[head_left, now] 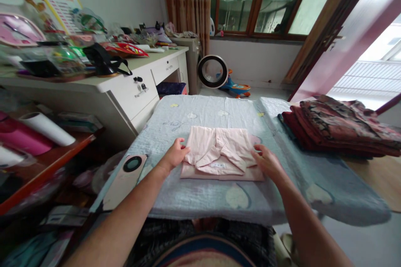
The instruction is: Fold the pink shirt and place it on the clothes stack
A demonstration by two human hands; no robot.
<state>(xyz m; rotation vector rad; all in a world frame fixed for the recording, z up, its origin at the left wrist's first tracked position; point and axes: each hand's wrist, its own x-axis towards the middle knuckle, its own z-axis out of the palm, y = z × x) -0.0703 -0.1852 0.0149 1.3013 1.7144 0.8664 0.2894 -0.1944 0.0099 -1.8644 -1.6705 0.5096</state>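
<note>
Pink folded shirt (219,153) lies crosswise, with a hand at each short end

Head view: the shirt lies flat on the patterned grey-blue cover (200,198) of the table, straight in front of the person. Its longer axis runs from left to right, across the body, so the two short ends face the hands. The collar (205,164) points back toward the person, and a lower layer of the same pink fabric shows as a strip beyond it on that near side.

The left hand (175,155) is at the left end and the right hand (266,160) at the right end, roughly level with each other; neither is clearly nearer. Both have thumb and fingers loosely bent, tips at the fabric's edge. Whether either one pinches the cloth or merely rests against it, I cannot tell.

Farther out to the left, a phone (117,192) lies near the table's edge, well apart from the shirt. To the right, beyond the right hand, sits a stack of dark red folded fabric (341,127), also well apart.
</note>
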